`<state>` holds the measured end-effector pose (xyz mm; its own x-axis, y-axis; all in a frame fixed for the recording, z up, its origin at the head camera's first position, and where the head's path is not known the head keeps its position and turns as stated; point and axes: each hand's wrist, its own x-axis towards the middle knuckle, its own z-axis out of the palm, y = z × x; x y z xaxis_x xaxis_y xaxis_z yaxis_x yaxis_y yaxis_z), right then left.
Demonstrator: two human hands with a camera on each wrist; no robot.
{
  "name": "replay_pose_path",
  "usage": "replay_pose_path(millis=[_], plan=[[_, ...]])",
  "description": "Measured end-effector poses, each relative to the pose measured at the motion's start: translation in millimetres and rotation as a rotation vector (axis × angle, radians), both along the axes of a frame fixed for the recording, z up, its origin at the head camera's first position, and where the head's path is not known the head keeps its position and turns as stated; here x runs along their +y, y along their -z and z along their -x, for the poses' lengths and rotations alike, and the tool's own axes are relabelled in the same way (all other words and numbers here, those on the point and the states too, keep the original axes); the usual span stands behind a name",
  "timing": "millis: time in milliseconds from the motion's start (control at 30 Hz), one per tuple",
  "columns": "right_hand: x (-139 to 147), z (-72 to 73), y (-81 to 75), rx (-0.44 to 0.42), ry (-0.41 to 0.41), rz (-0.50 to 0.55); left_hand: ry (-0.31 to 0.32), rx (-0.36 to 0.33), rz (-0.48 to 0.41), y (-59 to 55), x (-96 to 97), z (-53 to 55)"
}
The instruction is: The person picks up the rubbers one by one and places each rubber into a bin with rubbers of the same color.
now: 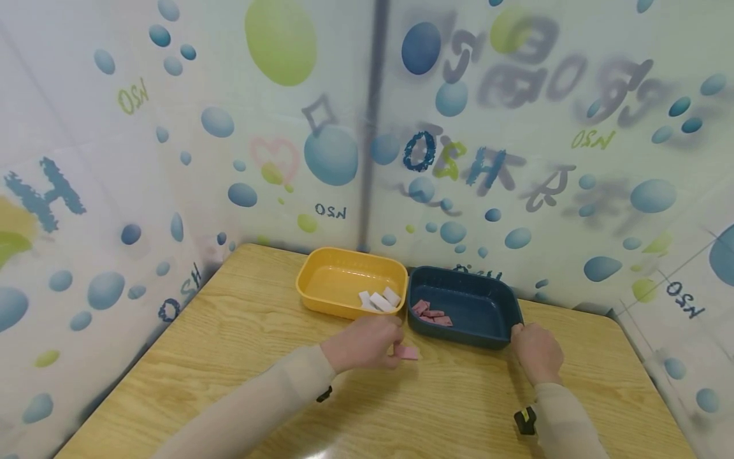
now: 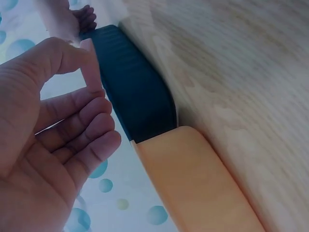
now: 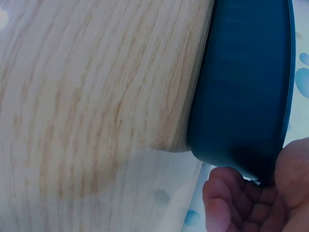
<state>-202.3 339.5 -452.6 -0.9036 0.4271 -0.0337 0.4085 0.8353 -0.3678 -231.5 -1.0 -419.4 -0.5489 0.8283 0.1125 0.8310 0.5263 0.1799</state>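
My left hand [image 1: 367, 343] pinches a small flat pink block [image 1: 408, 352] between thumb and forefinger, in front of the two trays. In the left wrist view the block [image 2: 91, 66] stands between the fingertips, the other fingers loosely bent below it. My right hand [image 1: 538, 352] grips the near right corner of a dark blue tray [image 1: 461, 334], thumb at the rim and fingers curled beneath in the right wrist view. Several reddish-pink blocks [image 1: 432, 314] lie in the tray's left end.
A yellow tray [image 1: 327, 305] stands left of the blue one, their ends side by side. Several white blocks [image 1: 381, 301] lie in its right front corner. The wooden table [image 1: 258, 319] backs onto a patterned curtain [image 1: 344, 217].
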Motion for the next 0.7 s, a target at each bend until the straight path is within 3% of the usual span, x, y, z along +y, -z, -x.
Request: replay_pose_path(millis=[300, 700], plan=[[0.6, -0.2, 0.6, -0.005, -0.002, -0.008, -0.012, 0.067, -0.060, -6.1, 11.8, 7.3], [0.3, 0.6, -1.5, -0.002, -0.012, -0.014, -0.075, 0.151, -0.077, -12.1, 26.2, 13.6]])
